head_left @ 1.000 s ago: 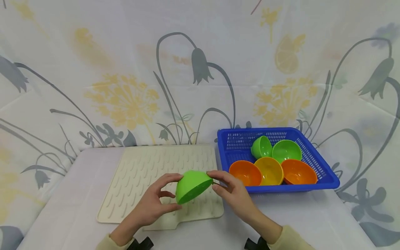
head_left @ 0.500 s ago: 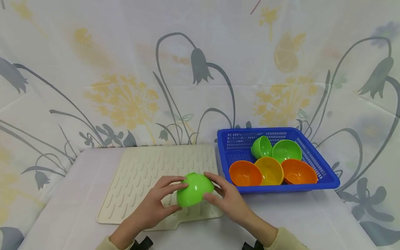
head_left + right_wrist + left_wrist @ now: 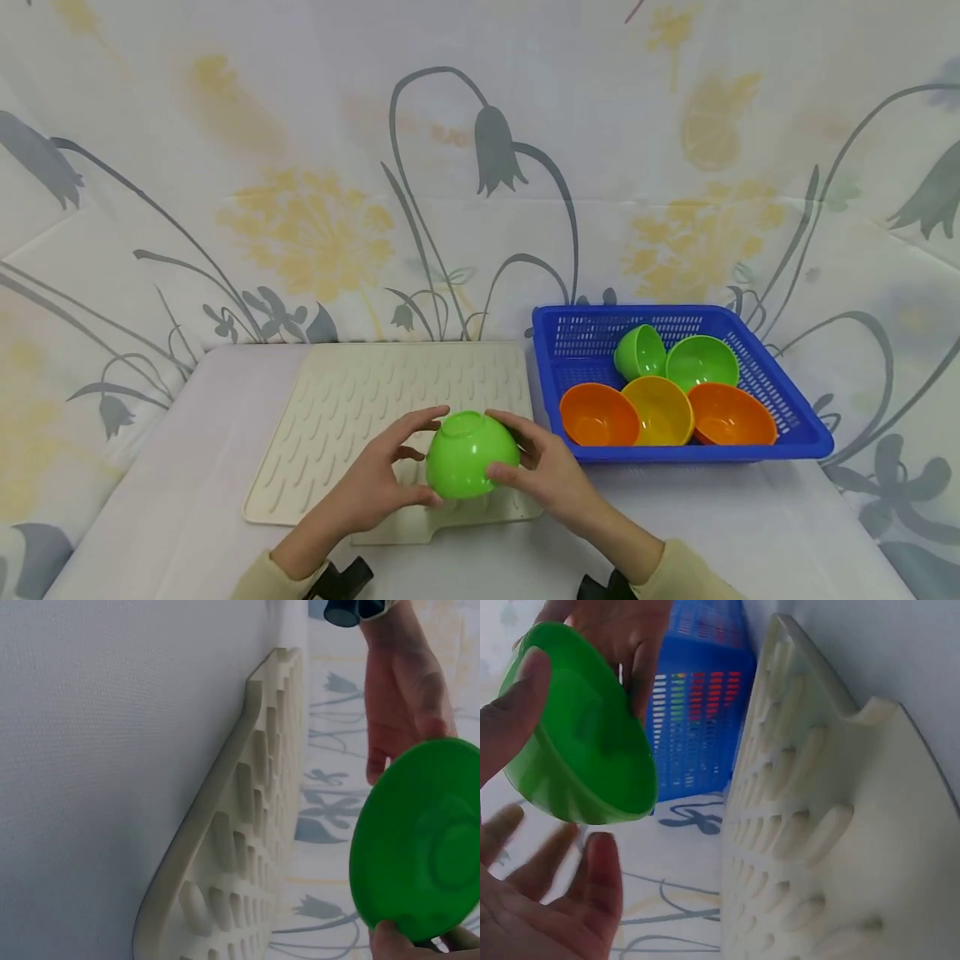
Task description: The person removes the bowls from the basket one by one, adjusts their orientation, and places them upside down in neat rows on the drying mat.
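Observation:
A glossy green bowl (image 3: 471, 467) is held up over the near part of the cream mat, base upward and tilted. My right hand (image 3: 555, 475) grips its right side, thumb on the outer wall and fingers round the far side. At the left my left hand (image 3: 371, 483) is spread around the bowl, thumb at its near lower edge. In the left wrist view, the left fingers (image 3: 592, 892) stand apart from the wall and the bowl's hollow inside (image 3: 604, 735) shows. The base ring of the bowl (image 3: 420, 847) appears in the right wrist view.
A cream ridged draining mat (image 3: 352, 408) lies under the hands. Right of it stands a blue perforated basket (image 3: 806, 433) with green bowls (image 3: 702, 362), orange bowls (image 3: 600, 414) and a yellow bowl (image 3: 662, 412). A flower-printed cloth (image 3: 337, 167) hangs behind the table.
The bowl has turned between the hands, from lying tipped sideways to showing its base toward me. The left fingers have loosened from its wall. The head view has shifted slightly.

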The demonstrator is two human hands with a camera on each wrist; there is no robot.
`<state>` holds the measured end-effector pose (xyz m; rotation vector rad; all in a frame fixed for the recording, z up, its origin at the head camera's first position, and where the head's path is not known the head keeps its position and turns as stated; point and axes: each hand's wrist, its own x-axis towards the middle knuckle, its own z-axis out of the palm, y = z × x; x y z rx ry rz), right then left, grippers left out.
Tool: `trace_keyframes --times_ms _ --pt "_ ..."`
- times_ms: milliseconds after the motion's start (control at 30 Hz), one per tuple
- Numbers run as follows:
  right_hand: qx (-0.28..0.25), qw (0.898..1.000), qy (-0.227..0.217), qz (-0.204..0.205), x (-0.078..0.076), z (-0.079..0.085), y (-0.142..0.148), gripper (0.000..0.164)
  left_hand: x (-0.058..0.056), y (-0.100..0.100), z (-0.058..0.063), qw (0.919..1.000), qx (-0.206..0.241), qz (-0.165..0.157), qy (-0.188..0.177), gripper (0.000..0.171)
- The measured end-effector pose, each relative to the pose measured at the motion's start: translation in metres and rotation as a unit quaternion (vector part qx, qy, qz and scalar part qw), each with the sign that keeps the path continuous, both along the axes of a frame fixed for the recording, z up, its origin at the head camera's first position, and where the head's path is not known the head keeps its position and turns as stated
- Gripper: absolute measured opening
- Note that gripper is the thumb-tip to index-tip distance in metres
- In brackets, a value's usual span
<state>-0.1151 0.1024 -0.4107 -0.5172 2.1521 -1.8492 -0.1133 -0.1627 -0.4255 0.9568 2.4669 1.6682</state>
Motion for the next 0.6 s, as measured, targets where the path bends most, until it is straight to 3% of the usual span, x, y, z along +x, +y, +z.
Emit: trace_keyframes --times_ms 133,233,400,600 --pt "-0.037 0.999 -0.002 0.021 -0.002 -0.002 -0.001 0.066 -0.003 -0.003 -0.001 0.9925 0.053 -0.030 -0.106 0.090" --pt "-0.060 0.997 0.010 0.041 -0.004 -0.006 -0.004 0.069 -0.006 -0.005 -0.001 0.9850 0.087 -0.042 -0.143 0.084" --pt "-0.085 0.994 0.033 0.053 -0.007 -0.011 -0.009 0.073 -0.009 -0.006 -0.002 0.9851 0.103 -0.035 -0.134 0.076" --pt "-0.080 0.995 0.053 0.038 -0.011 -0.013 -0.016 0.073 -0.007 -0.006 0.000 0.9928 0.072 -0.014 -0.094 0.089"
